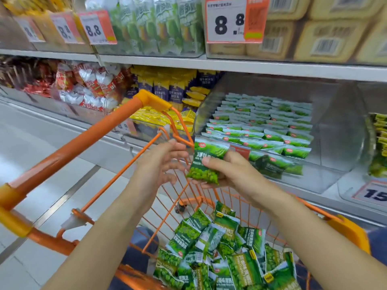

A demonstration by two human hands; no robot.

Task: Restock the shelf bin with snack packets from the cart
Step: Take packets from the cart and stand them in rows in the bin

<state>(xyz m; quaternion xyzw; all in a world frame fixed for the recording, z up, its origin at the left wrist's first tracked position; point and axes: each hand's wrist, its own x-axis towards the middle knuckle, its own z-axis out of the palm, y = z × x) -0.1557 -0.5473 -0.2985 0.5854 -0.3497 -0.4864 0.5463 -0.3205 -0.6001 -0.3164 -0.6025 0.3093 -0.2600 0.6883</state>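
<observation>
Above the orange cart (117, 116), between its basket and the shelf, the right hand (228, 170) grips a small stack of green snack packets (206, 162), thumb across the front and fingers underneath. The left hand (161, 162) hovers just beside the stack with fingers loosely spread, holding nothing. Just beyond, to the right, the clear shelf bin (339, 143) already holds neat rows of the same packets, with bare room at its near right. More green packets (222, 248) lie in a loose heap in the near part of the cart.

These look light, soft and puffy, and the glossy film is probably slippery, so a stack may fan or slide apart. A hold across the flat faces, mid-pack, seems safest; hard squeezing could crush the contents.
</observation>
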